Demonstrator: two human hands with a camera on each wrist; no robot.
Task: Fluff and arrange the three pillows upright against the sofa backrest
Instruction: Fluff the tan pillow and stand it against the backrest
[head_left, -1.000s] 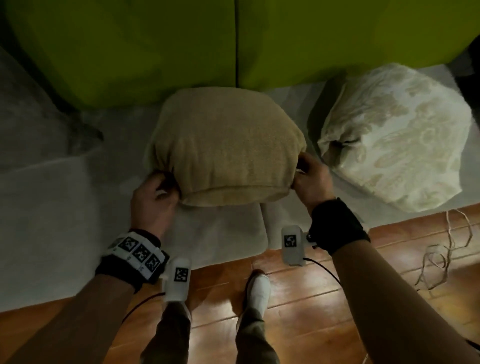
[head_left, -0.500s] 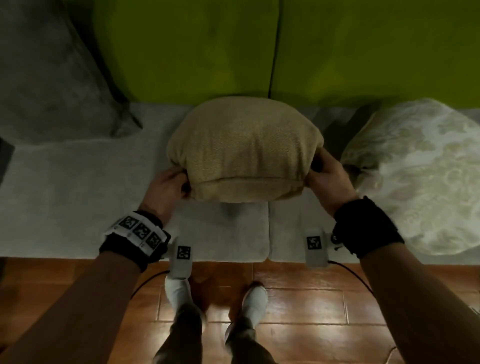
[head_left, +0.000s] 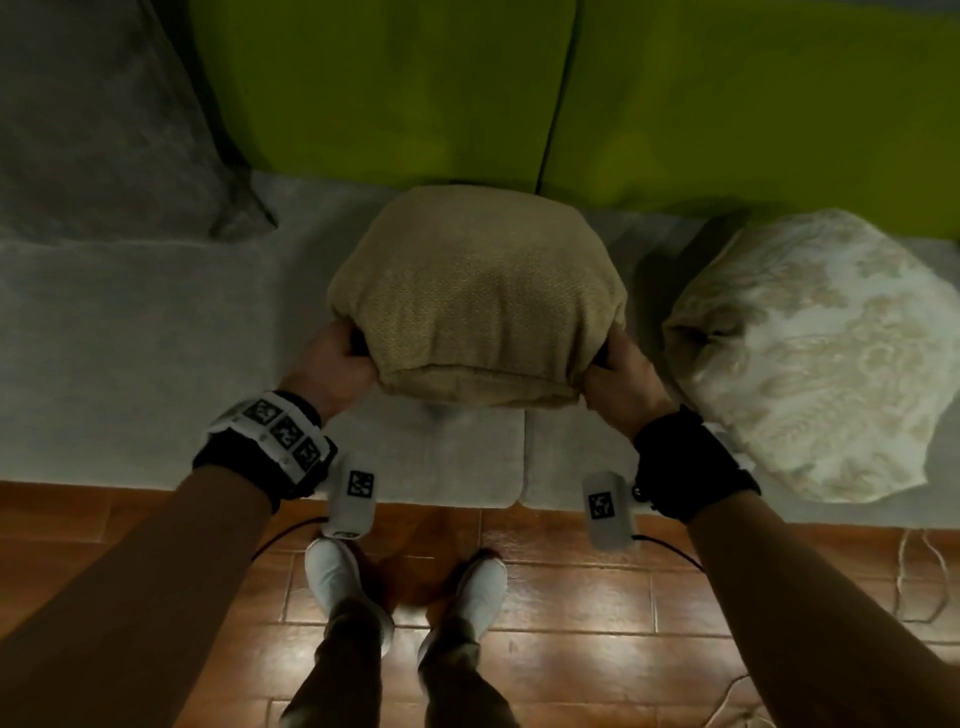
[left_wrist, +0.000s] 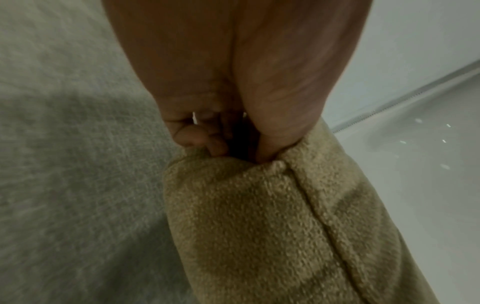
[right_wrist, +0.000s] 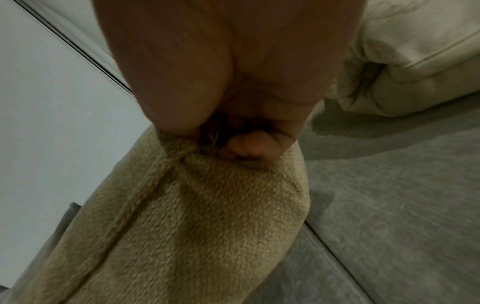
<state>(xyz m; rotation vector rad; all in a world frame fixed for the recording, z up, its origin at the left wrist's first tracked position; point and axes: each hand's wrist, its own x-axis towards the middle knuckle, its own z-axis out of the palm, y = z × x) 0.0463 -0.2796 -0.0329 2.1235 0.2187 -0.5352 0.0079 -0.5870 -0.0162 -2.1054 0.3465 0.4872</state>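
Note:
A tan textured pillow (head_left: 478, 296) hangs above the grey sofa seat (head_left: 156, 332), in front of the green backrest (head_left: 389, 93). My left hand (head_left: 340, 366) grips its near left corner and my right hand (head_left: 618, 379) grips its near right corner. The left wrist view shows my left hand (left_wrist: 221, 148) with fingers curled into the tan pillow (left_wrist: 272, 226). The right wrist view shows my right hand (right_wrist: 233, 148) bunching the tan pillow (right_wrist: 194, 216). A cream patterned pillow (head_left: 810, 353) lies on the seat at the right. A grey pillow (head_left: 93, 119) leans at the far left.
The seam between two seat cushions (head_left: 523, 467) runs below the tan pillow. Brown tiled floor (head_left: 623, 623) lies in front of the sofa, with my two white shoes (head_left: 332, 577) on it. A thin pale cord (head_left: 919, 577) trails on the floor at the right.
The tan pillow has risen off the seat in both hands. The view has shifted left, so the grey pillow now shows at the far left.

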